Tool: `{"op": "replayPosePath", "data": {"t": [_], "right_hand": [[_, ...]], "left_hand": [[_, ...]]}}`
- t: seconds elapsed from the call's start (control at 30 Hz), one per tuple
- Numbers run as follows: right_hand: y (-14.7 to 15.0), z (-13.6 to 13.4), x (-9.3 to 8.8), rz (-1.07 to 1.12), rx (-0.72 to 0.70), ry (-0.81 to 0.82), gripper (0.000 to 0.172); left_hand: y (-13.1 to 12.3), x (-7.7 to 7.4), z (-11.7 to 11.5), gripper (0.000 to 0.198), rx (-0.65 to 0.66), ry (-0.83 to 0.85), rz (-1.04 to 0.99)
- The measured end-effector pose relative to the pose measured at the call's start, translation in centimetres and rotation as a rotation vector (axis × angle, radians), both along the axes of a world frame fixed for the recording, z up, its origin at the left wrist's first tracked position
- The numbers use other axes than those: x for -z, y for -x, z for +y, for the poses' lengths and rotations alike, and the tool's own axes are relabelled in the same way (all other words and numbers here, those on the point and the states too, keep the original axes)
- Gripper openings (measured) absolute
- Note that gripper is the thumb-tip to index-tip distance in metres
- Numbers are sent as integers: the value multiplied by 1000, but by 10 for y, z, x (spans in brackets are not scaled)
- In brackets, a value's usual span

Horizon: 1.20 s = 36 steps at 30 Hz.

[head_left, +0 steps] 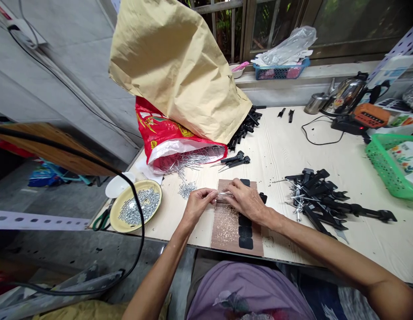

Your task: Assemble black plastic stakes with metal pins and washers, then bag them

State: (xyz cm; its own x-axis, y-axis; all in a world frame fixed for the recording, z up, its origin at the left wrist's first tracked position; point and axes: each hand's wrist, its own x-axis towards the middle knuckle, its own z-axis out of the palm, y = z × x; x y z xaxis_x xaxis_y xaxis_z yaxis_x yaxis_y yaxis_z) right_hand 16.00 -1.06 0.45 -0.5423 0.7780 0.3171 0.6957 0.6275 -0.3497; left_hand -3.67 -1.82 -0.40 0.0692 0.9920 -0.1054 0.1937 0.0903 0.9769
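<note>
My left hand point(200, 203) pinches the near end of a thin metal rod point(223, 193) between thumb and fingertips. Over the brown mat, my right hand point(245, 200) is closed on the rod's other side, palm down. A black plastic end point(264, 198) pokes out beyond the right hand; whether it joins the rod is hidden. Below the hands, the brown mat point(223, 242) bears pale crumbs and a row of black square pads point(245, 232). A small heap of tiny metal pieces point(187, 190) lies left of the mat, and two black-handled tools with metal shafts point(236, 161) lie behind it.
Finished-looking black-handled tools point(321, 200) lie piled at right. A yellow bowl point(115, 218) holds small metal parts beside green-handled scissors point(101, 220). A red bag point(153, 129) of metal rods and a large paper sack point(173, 58) stand behind. A green basket point(376, 155) sits right; a black cable point(140, 222) crosses the left foreground.
</note>
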Motion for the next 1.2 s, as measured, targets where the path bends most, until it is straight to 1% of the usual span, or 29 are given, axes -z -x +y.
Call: {"op": "replayPosePath", "data": {"t": [0.07,0.17,0.23,0.3,0.37,0.47,0.53,0.6,0.67,0.73,0.8,0.83,0.93,0.97,1.0,1.1,1.13,1.17,1.2], "right_hand": [[-1,0,-1,-2,-10,3,18],[0,0,-2,-63,-2,-1,24],[0,-1,-3,-80,3,28,24],[-4,-2,-4,-49,4,68,22],[-13,-1,-4,10,5,93,21],[-37,6,-3,51,55,85,21],[-55,15,-1,17,108,50,22],[-70,26,2,-42,133,11,22],[-79,35,7,-96,131,-19,22],[-83,38,13,-118,130,-40,22],[-83,31,19,-107,94,-56,24],[-82,25,22,-101,32,-62,25],[-82,9,24,-130,-283,-75,28],[-82,9,24,-139,-338,-75,28],[-84,12,23,-137,-330,-70,28],[-89,27,21,-90,-90,-46,28],[-90,31,20,-79,-55,-34,28],[-91,32,20,-76,-81,-26,28],[-91,32,20,-81,-169,-22,27]], "left_hand": [[0,0,0,29,1,11,-20],[0,0,0,29,2,-1,-6],[0,0,0,29,4,-2,1],[-2,1,0,29,30,5,0],[-7,2,-1,30,49,5,-10],[-16,5,-2,41,18,-27,10],[-23,8,-5,43,-1,-101,99],[-30,12,-8,40,18,-224,251],[-37,19,-12,40,71,-334,420],[-43,28,-17,44,131,-395,563],[-48,36,-21,47,172,-425,663],[-49,40,-23,48,185,-437,700],[-52,48,-25,48,194,-471,768],[-52,49,-25,48,190,-479,782],[-52,50,-24,47,184,-485,792],[-52,51,-24,47,166,-495,810],[-52,51,-23,46,168,-496,812],[-52,51,-23,46,172,-496,815],[-52,51,-23,46,177,-495,818]]}}
